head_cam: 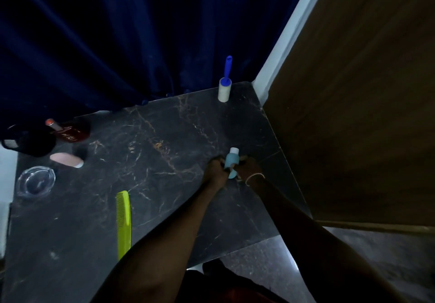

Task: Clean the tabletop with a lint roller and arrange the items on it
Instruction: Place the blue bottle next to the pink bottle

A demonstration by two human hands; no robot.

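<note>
The dark marble counter (150,152) runs from the blue curtain (106,43) at the back to the wooden panel (353,90) on the right. Along its left edge sit a red bottle (70,133), a pink tube (67,159), a glass ashtray (35,181) and, nearer the front, a green comb (124,222) lying with its long axis front to back. The lint roller (224,88) stands upright on its roll at the back right corner, blue handle pointing up, well apart from both hands and straight behind them.

Both hands meet near the right edge on a small blue bottle (231,161), white cap pointing away. The left hand (215,170) wraps it from the left, the right hand (250,167) from the right; the fingers of both look closed round it, though the dim light hides the exact grip.

Judging from this, the bottle is being placed. The right hand lies slightly nearer the roller.
</note>
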